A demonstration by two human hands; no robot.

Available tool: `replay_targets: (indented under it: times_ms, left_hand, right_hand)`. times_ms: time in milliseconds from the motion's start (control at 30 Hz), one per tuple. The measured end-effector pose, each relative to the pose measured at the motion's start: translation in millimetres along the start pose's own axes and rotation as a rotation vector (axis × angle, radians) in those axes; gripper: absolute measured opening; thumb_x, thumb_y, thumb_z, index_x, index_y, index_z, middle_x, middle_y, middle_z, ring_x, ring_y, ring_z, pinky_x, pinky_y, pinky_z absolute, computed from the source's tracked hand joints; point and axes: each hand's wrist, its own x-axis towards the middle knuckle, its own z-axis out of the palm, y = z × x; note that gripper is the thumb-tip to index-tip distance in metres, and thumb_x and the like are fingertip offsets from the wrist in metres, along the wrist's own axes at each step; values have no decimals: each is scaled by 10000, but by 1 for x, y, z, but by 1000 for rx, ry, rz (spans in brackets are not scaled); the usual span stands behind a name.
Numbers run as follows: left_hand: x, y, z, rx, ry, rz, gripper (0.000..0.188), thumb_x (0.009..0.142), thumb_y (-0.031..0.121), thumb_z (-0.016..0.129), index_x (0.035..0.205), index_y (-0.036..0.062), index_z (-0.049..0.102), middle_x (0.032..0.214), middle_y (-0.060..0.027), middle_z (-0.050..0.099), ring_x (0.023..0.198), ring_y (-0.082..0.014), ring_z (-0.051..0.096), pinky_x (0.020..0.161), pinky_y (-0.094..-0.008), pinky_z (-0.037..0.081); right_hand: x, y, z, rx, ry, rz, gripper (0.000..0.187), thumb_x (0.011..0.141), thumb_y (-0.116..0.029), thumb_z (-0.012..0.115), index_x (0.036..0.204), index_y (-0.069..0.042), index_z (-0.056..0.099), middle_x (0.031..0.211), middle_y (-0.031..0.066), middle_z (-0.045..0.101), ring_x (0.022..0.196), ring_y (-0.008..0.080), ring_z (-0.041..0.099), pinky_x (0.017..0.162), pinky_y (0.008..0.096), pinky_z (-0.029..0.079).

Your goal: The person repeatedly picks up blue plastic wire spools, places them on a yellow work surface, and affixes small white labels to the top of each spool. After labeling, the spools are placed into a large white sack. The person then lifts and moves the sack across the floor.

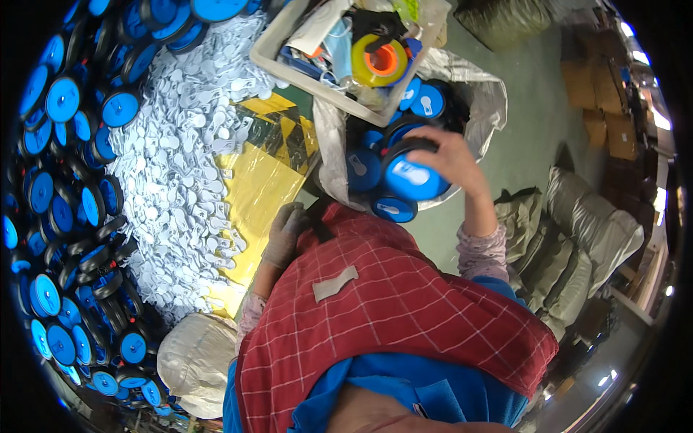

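My right hand (449, 157) grips a blue wheel (413, 177) with a black tyre by its rim; a pale key-shaped piece lies on its face. This wheel is over a white woven sack (485, 94) that holds several more blue wheels (363, 169). In a grey glove, my left hand (287, 229) rests at the table's near edge beside my red checked apron. Its fingers look loosely stretched, and nothing shows in them. Close to it, a yellow sheet (261, 195) covers part of the table. A large heap of pale key-shaped pieces (180, 166) spreads left of that sheet.
Blue wheels (61, 99) are piled along the left side. A white bin (317, 85) with tape rolls and odds and ends stands at the sack's far edge. Stuffed sacks (592, 224) and cardboard boxes (595, 94) sit to the right. A whitish bundle (196, 361) lies at lower left.
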Motion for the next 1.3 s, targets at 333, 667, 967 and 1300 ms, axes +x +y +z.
replay_targets:
  times_ms: [333,667,967,1300]
  left_hand:
    - [32,-42,48,438,44,-36,645,935,388,645,1379,-20,416,1206,-131,572,1021,-199,597,814,-379,540]
    - [64,-138,131,282,-8,-374,689,823,583,678,1296,95,569,1095,-102,617,939,-230,614,711,-416,526]
    - [72,-148,123,71,194,-74,365,918,301,608,1113,-4,656,900,-67,675,743,-187,636,673,-338,496]
    - [34,-197,94,329,476,74,338,943,260,587,1114,-30,611,917,-97,667,762,-184,627,699,-315,511]
  right_hand:
    - [-118,353,74,-417,1199,750,856,699,-452,838,1265,116,540,1293,307,550,1196,423,539,1024,451,431]
    - [-149,367,170,1020,749,954,286,921,-306,613,993,-29,598,817,119,591,675,232,589,559,376,498]
    - [-282,253,125,393,230,563,423,943,-308,516,596,-70,558,509,62,545,470,148,524,457,309,394]
    - [-168,187,58,-121,-436,215,464,1009,-427,448,805,-52,629,611,54,581,605,157,612,565,332,492]
